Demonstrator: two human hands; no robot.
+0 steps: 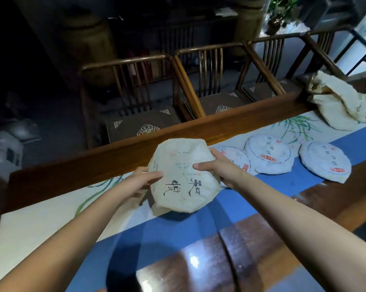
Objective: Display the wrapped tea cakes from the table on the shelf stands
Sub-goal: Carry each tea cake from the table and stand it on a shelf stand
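Head view, both arms outstretched, left hand (145, 181) and right hand (217, 165) grip tea cake (183, 175) edges

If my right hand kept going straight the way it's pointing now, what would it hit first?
The right hand points leftward across the held tea cake, which it already grips. Past that, it would probably meet the left hand on the opposite edge, though depth is unclear.

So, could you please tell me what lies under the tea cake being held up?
Under the held tea cake show its shadow, the blue runner and the table. The cake covers the spot directly beneath.
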